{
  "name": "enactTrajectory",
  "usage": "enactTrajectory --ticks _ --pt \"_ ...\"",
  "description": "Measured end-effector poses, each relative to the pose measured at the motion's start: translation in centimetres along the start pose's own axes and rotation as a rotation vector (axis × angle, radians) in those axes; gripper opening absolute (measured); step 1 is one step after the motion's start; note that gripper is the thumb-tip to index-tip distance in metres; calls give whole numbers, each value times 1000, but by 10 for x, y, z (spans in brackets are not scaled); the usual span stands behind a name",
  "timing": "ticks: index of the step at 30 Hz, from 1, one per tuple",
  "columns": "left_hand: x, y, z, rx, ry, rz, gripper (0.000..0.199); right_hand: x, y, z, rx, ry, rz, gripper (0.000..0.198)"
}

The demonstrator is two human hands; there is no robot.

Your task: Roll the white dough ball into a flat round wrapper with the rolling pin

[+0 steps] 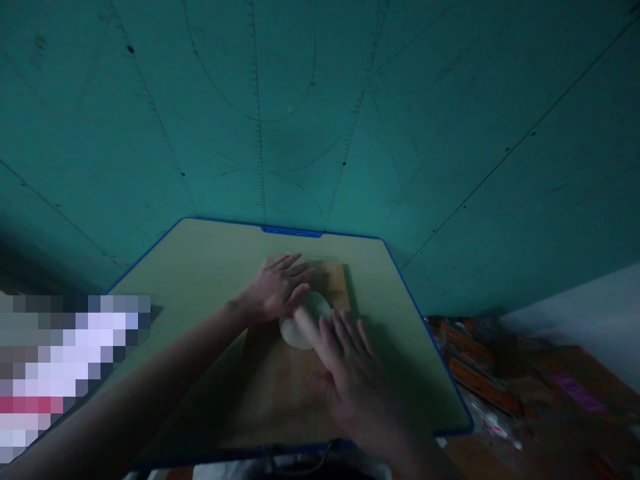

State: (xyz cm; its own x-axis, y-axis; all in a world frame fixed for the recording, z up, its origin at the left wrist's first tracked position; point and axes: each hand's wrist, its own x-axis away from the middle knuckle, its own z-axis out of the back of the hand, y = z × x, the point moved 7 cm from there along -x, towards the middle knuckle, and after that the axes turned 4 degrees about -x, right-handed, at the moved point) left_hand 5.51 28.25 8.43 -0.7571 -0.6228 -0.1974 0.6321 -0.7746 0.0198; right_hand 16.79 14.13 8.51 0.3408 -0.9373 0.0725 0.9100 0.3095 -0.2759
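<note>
A round, flat sheet of pale dough (320, 305) lies on a wooden cutting board (293, 387). Slanting across the dough is a light-coloured rolling pin (307, 325), its two ends hidden under my hands. My left hand (276, 288) rests on the far-left end with its fingers stretched out flat. At the nearer right end is my right hand (350, 367), palm down over the pin, fingers spread and slightly blurred. Neither hand is wrapped round the pin.
The board lies on a pale folding table (210, 257) with a blue edge (413, 300). A green wall (300, 133) rises directly behind it. Cardboard boxes (555, 380) and plastic-wrapped items (493, 420) are at the right. A pixelated area covers the left side.
</note>
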Motion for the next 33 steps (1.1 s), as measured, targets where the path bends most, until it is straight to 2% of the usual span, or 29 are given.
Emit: enactTrajectory --ticks 2,4,6,9,12,16,19,22,26,29,33 --pt "24 -4 4 9 60 -4 55 4 -16 -2 -45 2 78 68" --pt "34 -6 5 -5 92 -1 55 1 -16 0 -46 5 90 68" --pt "22 -5 1 -37 63 1 54 -7 -1 3 -7 1 21 67" --pt "-20 2 -8 -83 -40 -18 56 -18 27 6 57 -10 -154 70" --pt "-39 6 -11 -85 -64 -50 57 -17 27 3 70 33 -165 70" --pt "1 0 -7 -66 11 -53 55 -15 11 2 58 99 4 64" --pt "26 -5 -2 -65 69 -43 58 -28 26 12 72 98 -54 69" --pt "12 -7 -3 -60 52 2 54 -44 42 18 71 56 -150 73" --pt "-8 -2 -6 -62 9 30 51 -43 29 13 64 78 -120 69" --pt "10 3 -2 -50 71 13 54 -38 20 9 61 95 -61 69" --pt "26 3 1 -51 96 33 56 -55 34 17 69 87 -84 68"
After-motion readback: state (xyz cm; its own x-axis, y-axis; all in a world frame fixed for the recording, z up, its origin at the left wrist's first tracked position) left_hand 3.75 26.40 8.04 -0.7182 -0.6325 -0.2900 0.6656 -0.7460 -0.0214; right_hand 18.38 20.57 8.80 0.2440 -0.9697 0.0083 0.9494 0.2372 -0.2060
